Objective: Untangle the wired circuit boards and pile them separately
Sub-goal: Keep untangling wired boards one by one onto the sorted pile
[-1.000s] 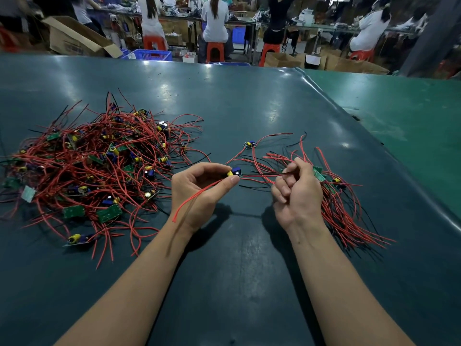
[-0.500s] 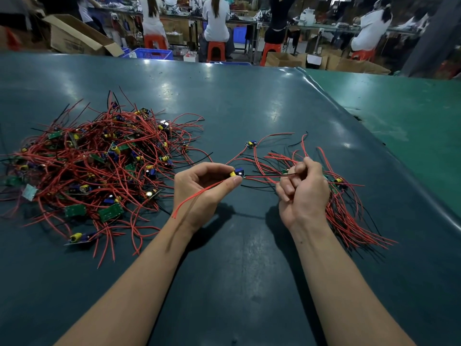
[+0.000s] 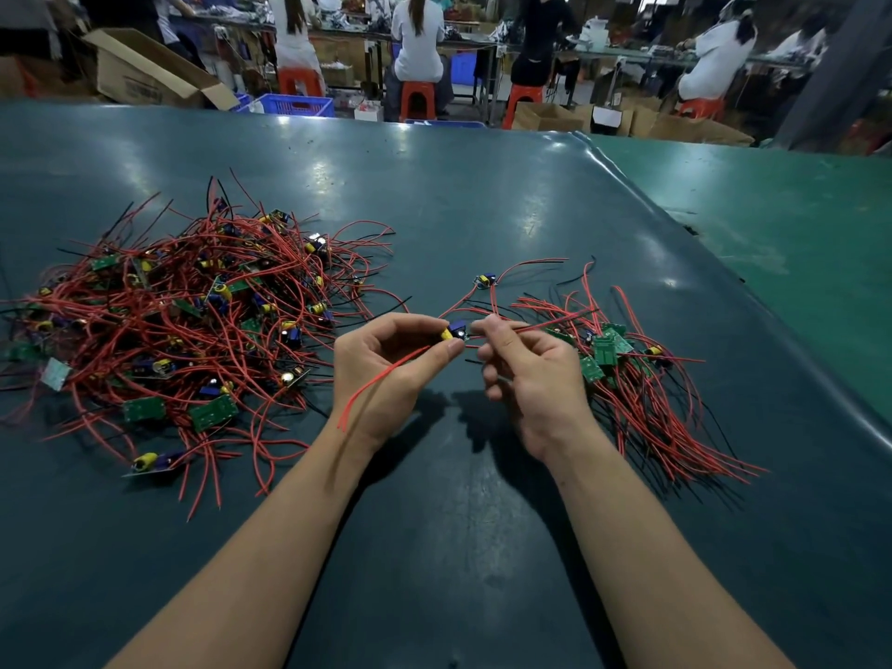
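A big tangled heap of small green circuit boards with red and black wires (image 3: 193,321) lies on the left of the dark table. A smaller sorted pile of boards (image 3: 622,364) lies on the right, wires trailing toward me. My left hand (image 3: 386,369) pinches one small board with a yellow and a blue part (image 3: 453,330) between thumb and fingers; a red wire hangs from it across my palm. My right hand (image 3: 526,374) is just right of that board, fingers curled, pinching its red wires. Another single board (image 3: 485,281) lies behind my hands.
The dark green table mat (image 3: 458,523) ends at a raised edge on the right, next to a lighter green table (image 3: 796,234). Beyond the far edge are a cardboard box (image 3: 145,74), a blue crate (image 3: 294,104) and seated people on orange stools.
My right hand has moved left from the sorted pile toward my left hand and now pinches the wires right beside the held board. My left hand has stayed in place.
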Demonstrator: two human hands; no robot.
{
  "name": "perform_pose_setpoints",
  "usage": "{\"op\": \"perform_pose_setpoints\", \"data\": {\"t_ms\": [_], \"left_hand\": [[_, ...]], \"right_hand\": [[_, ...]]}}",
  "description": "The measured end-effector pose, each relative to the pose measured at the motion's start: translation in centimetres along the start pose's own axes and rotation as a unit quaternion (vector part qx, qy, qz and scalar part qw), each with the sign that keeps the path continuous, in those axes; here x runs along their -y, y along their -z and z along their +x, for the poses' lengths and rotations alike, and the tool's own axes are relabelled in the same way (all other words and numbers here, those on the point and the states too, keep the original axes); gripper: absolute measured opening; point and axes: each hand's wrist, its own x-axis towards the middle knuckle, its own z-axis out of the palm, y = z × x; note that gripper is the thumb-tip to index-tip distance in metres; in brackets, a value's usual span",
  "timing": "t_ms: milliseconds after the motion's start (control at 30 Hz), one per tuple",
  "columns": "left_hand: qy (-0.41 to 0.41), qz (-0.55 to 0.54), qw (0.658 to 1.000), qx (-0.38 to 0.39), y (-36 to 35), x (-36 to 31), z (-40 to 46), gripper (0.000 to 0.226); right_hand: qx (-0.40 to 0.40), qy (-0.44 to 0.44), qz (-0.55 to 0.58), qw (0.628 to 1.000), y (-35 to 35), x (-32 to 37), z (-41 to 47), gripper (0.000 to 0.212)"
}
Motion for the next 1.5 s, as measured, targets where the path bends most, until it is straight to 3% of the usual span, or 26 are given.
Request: {"op": "perform_pose_setpoints", "data": {"t_ms": [267,400,533,667,767,867,967,1100,1267,1333,1500], "left_hand": [[0.024,-0.062,0.996,-0.055,0.5,0.0,0.7,0.019],[0.06,-0.195,0.974,-0.1,0.7,-0.5,1.3,0.025],[0.101,-0.308,0.939,-0.116,1.2,-1.0,1.9,0.016],[0.174,-0.328,0.925,-0.083,1.8,-1.3,2.0,0.029],[0.219,-0.375,0.901,-0.018,2.0,-1.7,1.9,0.037],[0.253,-0.287,0.921,0.073,1.5,-1.6,1.4,0.04],[0.258,-0.151,0.943,0.145,0.2,-1.2,0.2,0.034],[0.255,-0.135,0.944,0.159,-0.4,-0.9,-0.3,0.031],[0.245,-0.133,0.942,0.186,-0.1,-0.7,-0.2,0.021],[0.246,-0.132,0.94,0.194,-0.2,-0.9,-0.2,0.013],[0.227,-0.108,0.939,0.234,-0.2,-1.0,-0.4,0.02]], "right_hand": [[-0.132,0.065,0.078,0.986,1.7,1.3,0.8,0.025],[-0.133,0.011,0.054,0.99,0.8,0.6,0.7,0.03],[-0.07,-0.045,-0.088,0.993,0.4,0.1,0.1,0.04],[-0.012,0.028,-0.304,0.952,-0.1,-0.6,-0.5,0.048],[-0.01,0.058,-0.268,0.962,0.0,-0.6,-0.5,0.045],[0.045,0.014,-0.107,0.993,-0.1,-0.2,-0.5,0.026],[0.102,-0.015,-0.058,0.993,-0.3,-0.3,-0.6,0.03],[0.084,0.002,-0.059,0.995,0.0,-0.5,-0.4,0.017],[0.087,0.004,-0.032,0.996,-0.1,-0.3,-0.4,0.02],[0.055,0.02,-0.049,0.997,0.0,-0.2,-0.3,0.021],[-0.062,0.047,-0.002,0.997,1.1,0.5,0.9,0.025]]}}
